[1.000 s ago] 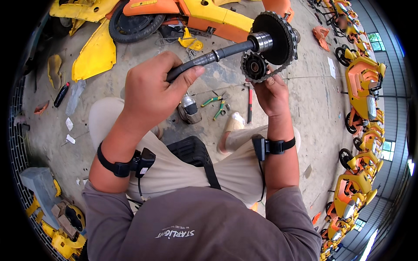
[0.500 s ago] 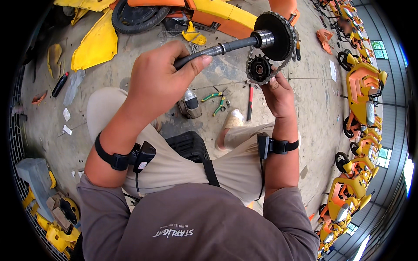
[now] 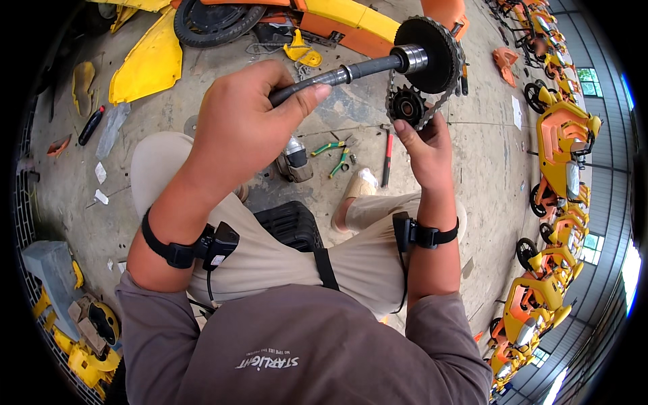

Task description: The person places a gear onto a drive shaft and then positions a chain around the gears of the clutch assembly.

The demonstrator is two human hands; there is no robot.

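With fingers closed, my left hand (image 3: 250, 128) grips the dark steel shaft (image 3: 368, 67). A silver bearing collar (image 3: 412, 58) and large black toothed sprocket (image 3: 439, 50) are at the shaft's far right end. A chain (image 3: 442, 106) loops from the large sprocket down round a small black sprocket (image 3: 407, 105). My right hand (image 3: 423, 147) has its thumb and fingers on the small sprocket's lower side. On the floor below are a power tool (image 3: 295, 162), green-handled pliers (image 3: 337, 158) and a red-handled hammer (image 3: 388, 155).
Yellow and orange body panels (image 3: 337, 27), a tyre (image 3: 212, 34) and chain pieces lie ahead. A dark bottle (image 3: 91, 126) and plastic bag are at left. Rows of yellow scooters (image 3: 560, 142) line the right. A grey block (image 3: 47, 270) with parts is at lower left.
Both hands and the assembly have shifted a little upward and right. My right thumb now rests at the small sprocket's lower left, and the chain hangs more openly around that sprocket.
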